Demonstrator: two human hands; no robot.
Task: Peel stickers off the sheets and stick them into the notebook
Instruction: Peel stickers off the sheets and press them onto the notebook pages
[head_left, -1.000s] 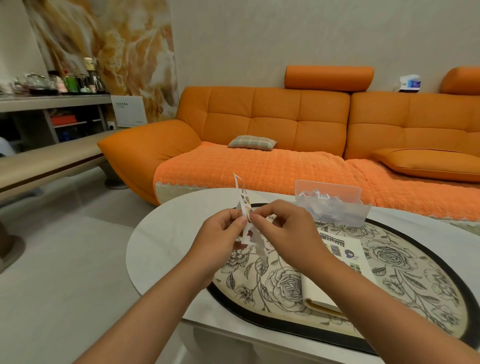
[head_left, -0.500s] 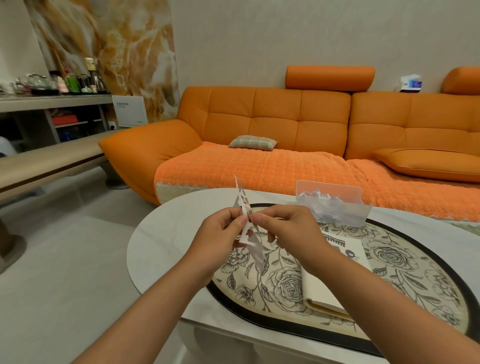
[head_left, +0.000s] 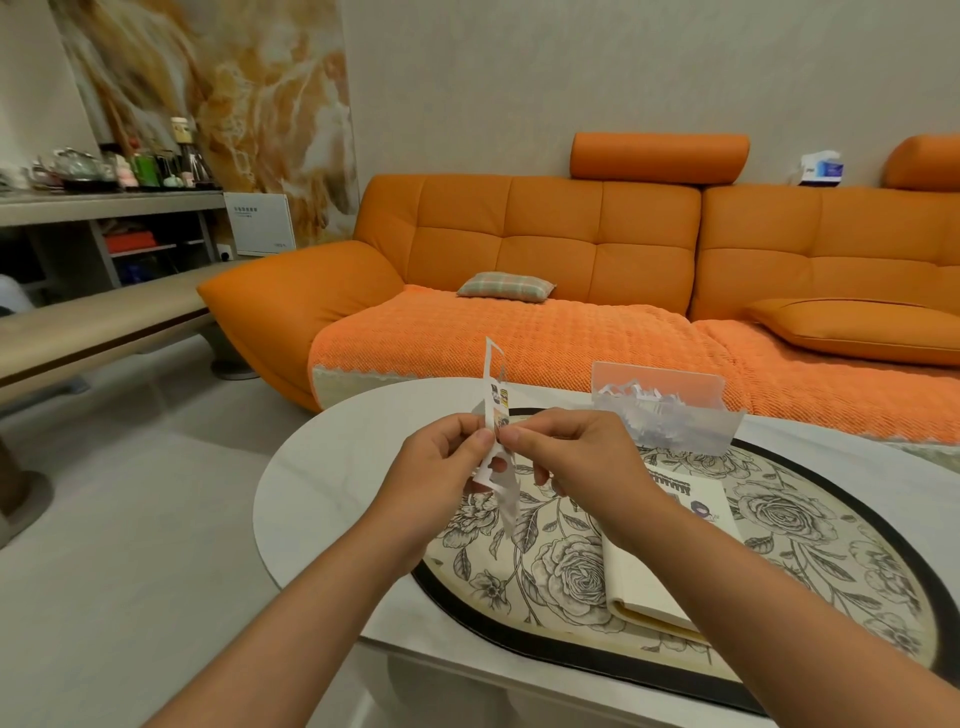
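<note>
Both hands are up over the near side of the white oval desk, and everything turns on the narrow white paper sticker sheet between them. It stands nearly on end, long axis from twelve o'clock down to six. The printed stickers sit on the upper stretch, and a ragged, cut-out tail hangs below the knuckles.

The left hand comes in from nine o'clock with its fingers clamped on the sheet's left edge. The right hand meets it from three o'clock, thumb and forefinger pinched onto the sheet at the same height, so the tips almost touch across the paper. Whether a sticker's corner is already lifted is too small to tell.

The target is the open cream-paged paper notebook. It lies flat on the black-rimmed rose-print oval mat, down at about four o'clock from the pinch and partly under the right forearm. That makes the right hand clearly the nearer one. My read is that the right peels and carries down and to the right, while the left holds the sheet steady.

Beyond the right knuckles, at two o'clock, a clear plastic box of white paper scraps sits near the path.
</note>
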